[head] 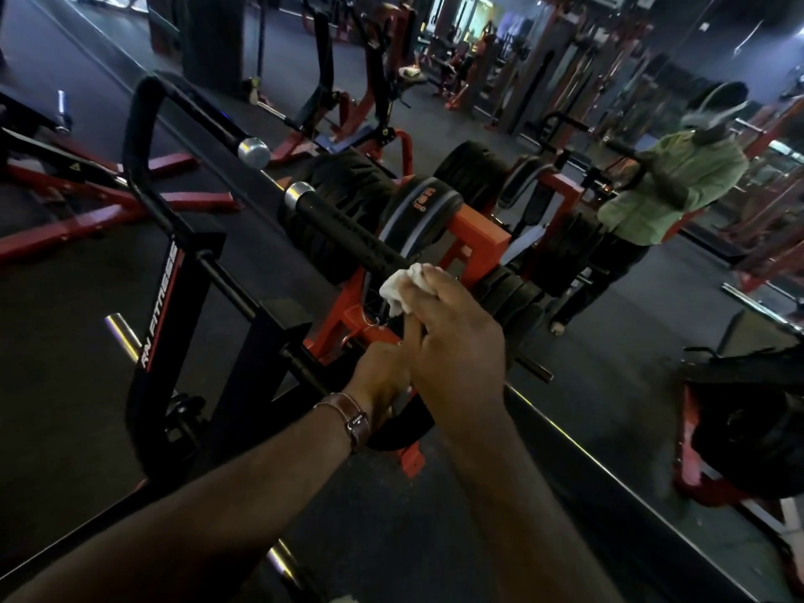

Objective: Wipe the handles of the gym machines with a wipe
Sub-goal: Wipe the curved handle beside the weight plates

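Two hands meet on one black handle [348,237]. Nearest, the left hand [383,376], a watch [352,422] at its wrist, curls round the bar's lower end. Just above it the right hand [452,341] pinches one white wipe [407,287] against the grip. Farther off, a second handle [195,111] with a chrome cap.

Centre of frame: the right hand [452,337] grips a crumpled white wipe [402,287] around the near end of a black textured handle [348,228], which runs up-left to a chrome end cap [297,193]. The left hand [383,376], with a brown wrist strap [348,417], holds the black bar just below. Upper left: a second, curved handle [182,102]. Right: a mirror shows a person in a green top [665,185].
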`<act>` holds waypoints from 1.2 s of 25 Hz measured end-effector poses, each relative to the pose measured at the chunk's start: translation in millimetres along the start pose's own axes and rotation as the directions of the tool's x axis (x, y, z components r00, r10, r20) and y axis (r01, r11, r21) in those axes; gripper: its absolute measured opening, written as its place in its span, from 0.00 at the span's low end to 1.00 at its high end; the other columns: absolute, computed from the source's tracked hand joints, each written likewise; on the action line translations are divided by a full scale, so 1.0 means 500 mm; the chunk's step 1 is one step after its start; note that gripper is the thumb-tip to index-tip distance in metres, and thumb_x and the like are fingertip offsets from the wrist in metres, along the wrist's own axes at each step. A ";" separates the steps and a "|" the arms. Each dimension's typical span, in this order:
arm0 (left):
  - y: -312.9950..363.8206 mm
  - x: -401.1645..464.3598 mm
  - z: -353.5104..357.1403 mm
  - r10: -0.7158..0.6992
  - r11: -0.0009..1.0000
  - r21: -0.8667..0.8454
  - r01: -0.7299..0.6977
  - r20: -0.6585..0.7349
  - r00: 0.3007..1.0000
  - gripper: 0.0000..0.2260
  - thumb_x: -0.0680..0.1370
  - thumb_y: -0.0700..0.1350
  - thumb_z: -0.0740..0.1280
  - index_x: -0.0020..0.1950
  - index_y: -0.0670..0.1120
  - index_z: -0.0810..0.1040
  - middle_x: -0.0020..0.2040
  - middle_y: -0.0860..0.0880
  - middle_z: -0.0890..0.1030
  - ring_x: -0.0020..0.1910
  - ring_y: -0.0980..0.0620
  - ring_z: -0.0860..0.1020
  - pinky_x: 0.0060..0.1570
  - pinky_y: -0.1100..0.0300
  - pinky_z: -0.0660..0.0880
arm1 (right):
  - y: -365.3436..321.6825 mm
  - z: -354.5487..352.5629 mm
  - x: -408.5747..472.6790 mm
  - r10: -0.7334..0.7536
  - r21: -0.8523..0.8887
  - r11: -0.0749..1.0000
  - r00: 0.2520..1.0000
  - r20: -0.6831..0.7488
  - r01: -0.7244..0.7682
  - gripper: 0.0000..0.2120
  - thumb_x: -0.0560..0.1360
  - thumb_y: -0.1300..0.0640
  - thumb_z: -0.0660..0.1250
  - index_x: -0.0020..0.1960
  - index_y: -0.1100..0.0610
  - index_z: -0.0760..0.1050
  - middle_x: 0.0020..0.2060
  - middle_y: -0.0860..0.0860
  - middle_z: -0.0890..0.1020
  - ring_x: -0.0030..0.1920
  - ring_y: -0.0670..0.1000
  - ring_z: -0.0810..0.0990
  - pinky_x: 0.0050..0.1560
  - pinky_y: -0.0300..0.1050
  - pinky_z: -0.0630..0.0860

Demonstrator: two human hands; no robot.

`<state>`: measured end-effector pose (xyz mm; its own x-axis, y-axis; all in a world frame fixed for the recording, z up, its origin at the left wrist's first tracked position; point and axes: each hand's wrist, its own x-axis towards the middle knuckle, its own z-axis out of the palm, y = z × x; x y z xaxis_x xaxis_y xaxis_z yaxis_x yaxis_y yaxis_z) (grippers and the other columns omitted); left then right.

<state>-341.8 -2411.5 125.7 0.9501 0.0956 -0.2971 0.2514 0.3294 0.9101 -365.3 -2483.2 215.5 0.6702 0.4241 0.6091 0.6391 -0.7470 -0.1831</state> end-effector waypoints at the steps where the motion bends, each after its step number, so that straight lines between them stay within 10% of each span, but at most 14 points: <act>1: 0.004 -0.005 0.003 -0.034 0.999 -0.030 0.034 0.016 0.999 0.07 0.79 0.41 0.65 0.41 0.45 0.78 0.38 0.43 0.78 0.33 0.52 0.76 0.33 0.59 0.72 | 0.005 -0.011 -0.011 -0.024 0.016 1.000 0.999 -0.030 0.024 0.18 0.73 0.63 0.61 0.57 0.65 0.82 0.58 0.62 0.82 0.58 0.64 0.82 0.55 0.62 0.80; 5: 0.001 -0.014 -0.005 -0.008 1.000 -0.004 0.008 0.026 1.000 0.08 0.78 0.41 0.68 0.40 0.39 0.77 0.30 0.47 0.75 0.24 0.55 0.70 0.25 0.62 0.66 | -0.006 -0.038 -0.080 0.035 -0.011 0.999 0.976 -0.214 -0.038 0.15 0.77 0.60 0.60 0.56 0.63 0.83 0.59 0.58 0.83 0.62 0.54 0.81 0.59 0.52 0.80; 11: -0.008 -0.023 -0.014 0.101 0.993 -0.066 -0.099 0.022 0.995 0.16 0.79 0.36 0.65 0.31 0.44 0.74 0.24 0.53 0.74 0.26 0.54 0.69 0.31 0.59 0.66 | -0.014 -0.007 0.033 0.086 -0.002 0.996 0.994 -0.070 -0.086 0.10 0.76 0.63 0.69 0.57 0.59 0.83 0.51 0.53 0.86 0.49 0.50 0.85 0.47 0.50 0.83; 15: -0.028 -0.021 -0.051 0.336 0.941 0.008 -0.337 0.046 0.941 0.12 0.76 0.44 0.70 0.36 0.38 0.76 0.34 0.39 0.76 0.33 0.46 0.72 0.38 0.53 0.69 | -0.007 -0.062 -0.025 0.142 0.018 0.990 0.979 -0.147 -0.140 0.10 0.75 0.64 0.72 0.57 0.59 0.83 0.53 0.53 0.86 0.53 0.47 0.84 0.54 0.35 0.78; 20: 0.022 0.032 -0.172 0.743 0.445 0.635 -0.631 0.132 0.656 0.06 0.76 0.41 0.71 0.40 0.44 0.77 0.35 0.53 0.79 0.33 0.59 0.75 0.35 0.59 0.73 | -0.034 -0.006 0.080 0.011 0.004 1.000 0.999 0.041 -0.012 0.11 0.76 0.64 0.67 0.54 0.56 0.85 0.49 0.51 0.86 0.48 0.50 0.85 0.47 0.49 0.82; 24: -0.014 0.030 -0.194 0.688 0.173 0.799 -0.575 0.320 0.651 0.09 0.76 0.46 0.71 0.38 0.49 0.74 0.35 0.56 0.76 0.32 0.55 0.74 0.33 0.57 0.72 | -0.022 -0.031 0.041 0.064 0.029 0.998 0.998 0.008 -0.064 0.12 0.76 0.66 0.69 0.56 0.57 0.84 0.57 0.52 0.84 0.56 0.47 0.83 0.56 0.26 0.72; 30: -0.015 0.031 -0.196 0.704 0.200 0.818 -0.539 0.262 0.660 0.15 0.74 0.47 0.72 0.35 0.54 0.66 0.31 0.59 0.68 0.31 0.59 0.67 0.33 0.62 0.62 | -0.041 -0.020 0.106 0.017 -0.028 1.000 0.989 0.145 -0.013 0.11 0.79 0.61 0.66 0.57 0.53 0.84 0.48 0.51 0.86 0.45 0.48 0.84 0.47 0.43 0.80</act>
<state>-347.2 -2320.5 86.2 0.8522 0.0487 0.5209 -0.3107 -0.7539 0.5788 -346.8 -2450.5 259.4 0.7283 0.4811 0.4880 0.6195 -0.7666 -0.1689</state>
